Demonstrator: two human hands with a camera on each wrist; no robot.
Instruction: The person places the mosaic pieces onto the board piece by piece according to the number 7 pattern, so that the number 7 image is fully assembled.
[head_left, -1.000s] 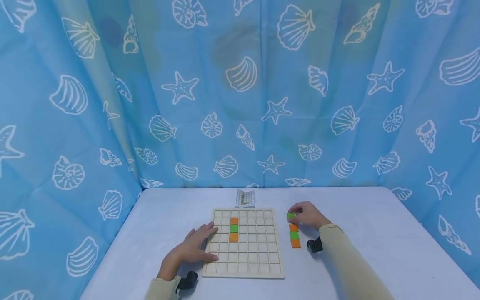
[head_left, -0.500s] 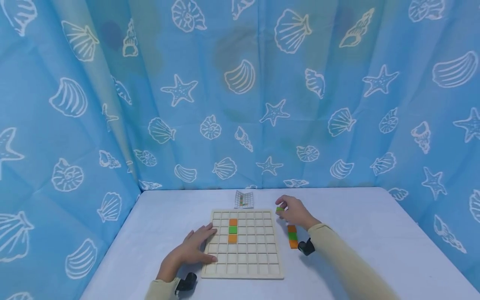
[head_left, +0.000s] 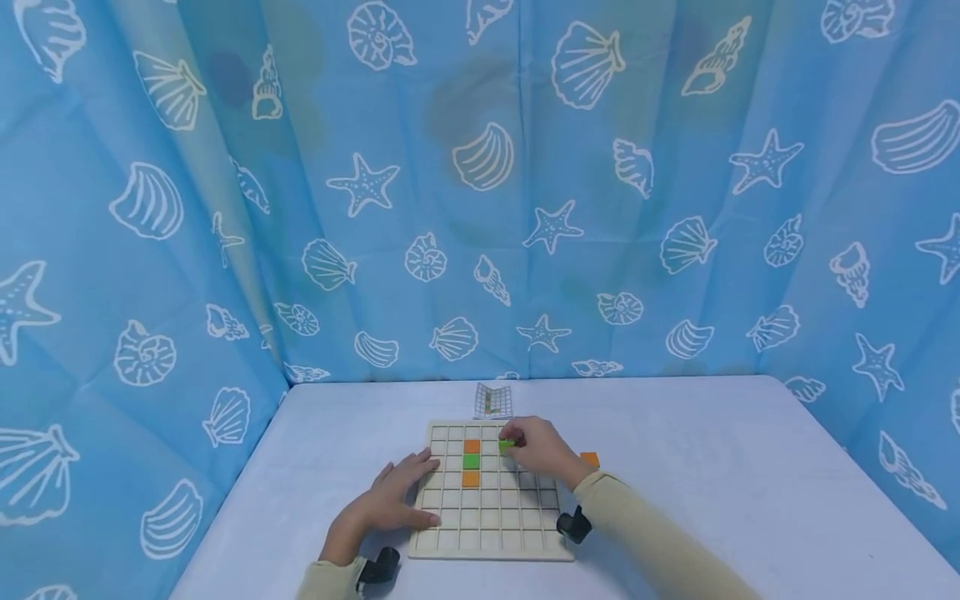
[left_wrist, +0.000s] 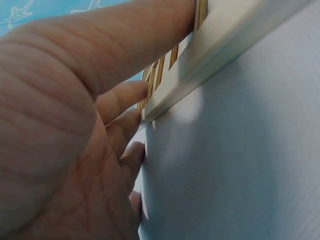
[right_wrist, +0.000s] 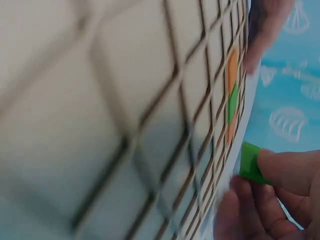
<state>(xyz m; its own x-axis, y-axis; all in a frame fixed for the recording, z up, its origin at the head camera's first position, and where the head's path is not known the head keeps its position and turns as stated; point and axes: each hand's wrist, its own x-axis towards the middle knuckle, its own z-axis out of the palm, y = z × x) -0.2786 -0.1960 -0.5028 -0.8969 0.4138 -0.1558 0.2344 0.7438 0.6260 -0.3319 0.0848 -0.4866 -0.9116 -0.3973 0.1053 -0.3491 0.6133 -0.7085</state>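
My right hand (head_left: 543, 450) pinches a green square tile (right_wrist: 251, 162) between thumb and fingers, over the upper right part of a pale gridded wooden board (head_left: 491, 557). Within one column of the board lie an orange tile (head_left: 472, 446), a green tile (head_left: 471, 461) and another orange tile (head_left: 470, 479), one below the other. My left hand (head_left: 393, 496) rests spread on the board's left edge, thumb and fingertips on the frame. The left wrist view shows its thumb (left_wrist: 125, 40) along the raised rim, holding no tile.
Behind the board stands a small folded card (head_left: 492, 402) printed with a coloured grid. To the right, an orange tile (head_left: 590, 459) shows past my right sleeve (head_left: 652, 533), which hides the table below it. A blue shell-patterned curtain (head_left: 420, 167) surrounds the white table (head_left: 712, 467).
The right hand has lifted the top green tile from the column at the right and carried it left over the board. The left hand has stayed on the board's edge.
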